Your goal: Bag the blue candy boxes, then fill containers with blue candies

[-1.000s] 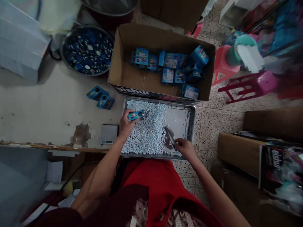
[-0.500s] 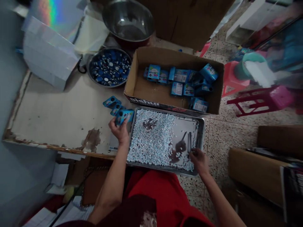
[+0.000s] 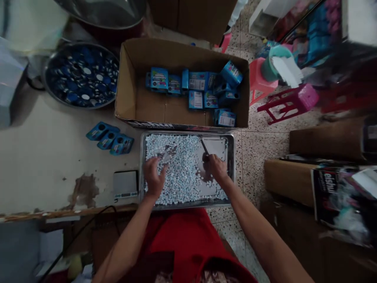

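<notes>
My left hand (image 3: 153, 177) is low over the left part of a metal tray (image 3: 188, 204), its thumb and fingers apart. A small clear piece (image 3: 166, 157) shows at its fingertips among pale blue and white pellets (image 3: 179, 177); its shape is hard to make out. My right hand (image 3: 217, 167) is closed around a slim metal strip (image 3: 204, 145) that points up and left over the tray's barer right part. Several blue printed packs (image 3: 116, 144) with round dark holes lie on the table, left of the tray.
A cardboard box (image 3: 125, 104) with blue packs (image 3: 196, 99) stands behind the tray. A bowl of blue caps (image 3: 84, 78) and a steel bowl (image 3: 112, 15) are at the back left. A small digital scale (image 3: 125, 182) lies left of the tray; stools (image 3: 288, 103) stand right.
My left hand has let go of a blue pack, now lying beside the others, and has moved right over the pellets. My right hand has moved inward with the strip. The view has shifted.
</notes>
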Available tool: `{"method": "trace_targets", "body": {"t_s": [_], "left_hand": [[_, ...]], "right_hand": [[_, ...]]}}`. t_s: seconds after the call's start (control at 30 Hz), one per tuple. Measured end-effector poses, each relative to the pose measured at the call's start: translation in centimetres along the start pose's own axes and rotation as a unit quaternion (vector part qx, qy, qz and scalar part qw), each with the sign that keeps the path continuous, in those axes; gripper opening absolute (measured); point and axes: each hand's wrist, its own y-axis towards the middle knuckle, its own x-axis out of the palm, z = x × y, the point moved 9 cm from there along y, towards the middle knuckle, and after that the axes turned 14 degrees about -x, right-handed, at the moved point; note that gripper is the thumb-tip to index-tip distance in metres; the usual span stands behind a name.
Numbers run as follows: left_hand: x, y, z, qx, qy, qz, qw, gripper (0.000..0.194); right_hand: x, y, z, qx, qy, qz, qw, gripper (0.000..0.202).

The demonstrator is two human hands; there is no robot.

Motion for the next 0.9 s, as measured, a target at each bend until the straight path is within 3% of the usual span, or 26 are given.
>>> {"method": "trace_targets", "body": {"t_s": [0.07,0.17,0.27,0.33,0.4,0.47,0.53,0.6,0.67,0.73,0.8,0.83,0.9], "left_hand": [[4.7,-3.0,1.7,0.018,-0.026,-0.064,0.997,0.046],[10.7,-4.7,3.3,-0.004,-0.052,-0.094,0.994,0.057],[14.2,-5.0,5.4,-0.017,-0.087,-0.124,0.988,0.061],[13.9,-5.4,7.0,-0.024,-0.102,-0.140,0.985,0.060],[11.4,-5.5,9.6,-0.007,-0.090,-0.133,0.987,0.058],[8.1,-4.4,13.8,0.053,-0.067,-0.124,0.989,0.051],[6.1,-1.5,19.4,0.133,-0.056,-0.130,0.981,0.038],[7.0,3.3,24.7,0.184,-0.030,-0.144,0.972,0.028],[11.5,8.4,29.4,0.217,0.022,-0.195,0.956,0.023],[18.0,12.8,32.0,0.200,0.093,-0.250,0.943,0.050],[24.7,14.9,32.4,0.147,0.185,-0.325,0.916,0.080],[27.3,15.0,32.3,0.137,0.224,-0.355,0.897,0.086],[30.7,14.2,31.4,0.120,0.280,-0.393,0.868,0.079]], "right_hand": [[1.8,-1.2,-2.1,-0.026,0.019,-0.004,0.999,0.025],[4.8,-3.2,-5.1,-0.021,0.054,0.005,0.998,0.030],[7.1,-3.7,-6.8,0.022,0.127,0.031,0.991,0.024],[7.8,-3.6,-6.8,0.054,0.228,0.072,0.970,0.020],[7.9,-3.7,-6.2,0.072,0.327,0.114,0.936,0.018],[7.8,-4.2,-5.5,0.073,0.386,0.135,0.909,0.020],[7.5,-5.0,-4.8,0.069,0.420,0.148,0.893,0.022],[7.0,-6.0,-4.2,0.073,0.444,0.155,0.879,0.017],[6.6,-7.0,-3.7,0.084,0.461,0.156,0.870,0.013],[6.3,-7.8,-3.3,0.085,0.466,0.158,0.866,0.014],[6.1,-8.5,-2.9,0.086,0.467,0.167,0.864,0.020],[6.1,-8.9,-2.6,0.091,0.467,0.175,0.862,0.022],[6.3,-9.6,-1.9,0.106,0.468,0.194,0.856,0.022]]}}
